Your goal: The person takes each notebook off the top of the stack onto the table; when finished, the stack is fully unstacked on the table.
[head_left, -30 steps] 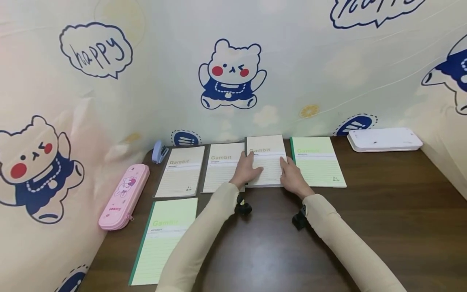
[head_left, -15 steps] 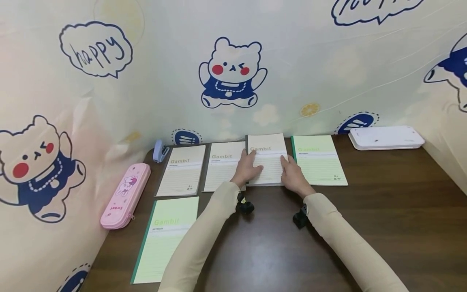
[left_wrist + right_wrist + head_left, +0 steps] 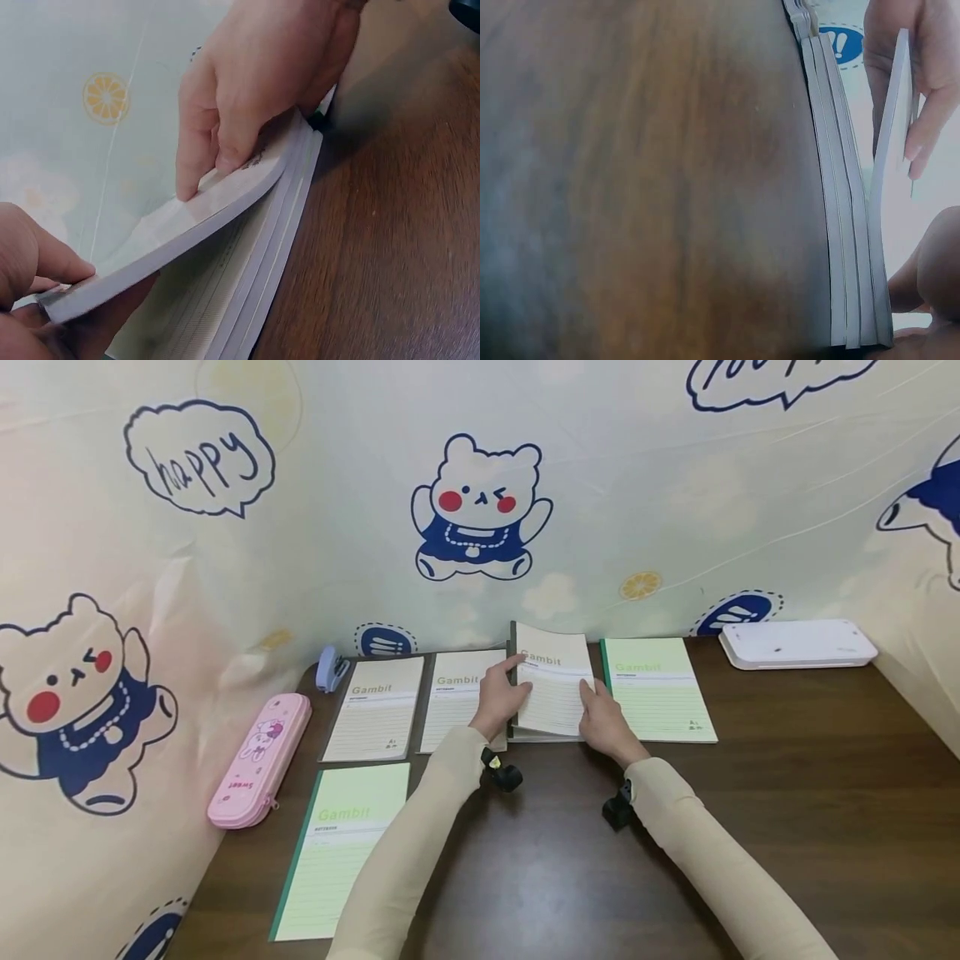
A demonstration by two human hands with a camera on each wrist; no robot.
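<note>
A cream "Gambit" notebook [image 3: 555,697] with a dark spine lies at the top of a stack of notebooks [image 3: 840,187]. Its spine side is raised and bent away from those below, leaving a wedge-shaped gap. My left hand [image 3: 498,695] grips that raised edge, thumb on the cover and fingers underneath, as the left wrist view shows. My right hand [image 3: 606,720] holds the opposite edge, where the notebook still meets the stack; some of its fingertips rest on the cover [image 3: 206,199]. Part of this grip is hidden.
Two cream notebooks [image 3: 375,706] [image 3: 453,710] lie to the left, a green notebook [image 3: 656,693] to the right, another green notebook [image 3: 337,835] nearer. A pink pencil case [image 3: 258,760], blue stapler [image 3: 330,670] and white case [image 3: 797,645] stand along the edges of the brown table [image 3: 570,860].
My left hand has lifted the top notebook's spine side off the stack, where it lay flat before. My right hand has stayed at the right edge.
</note>
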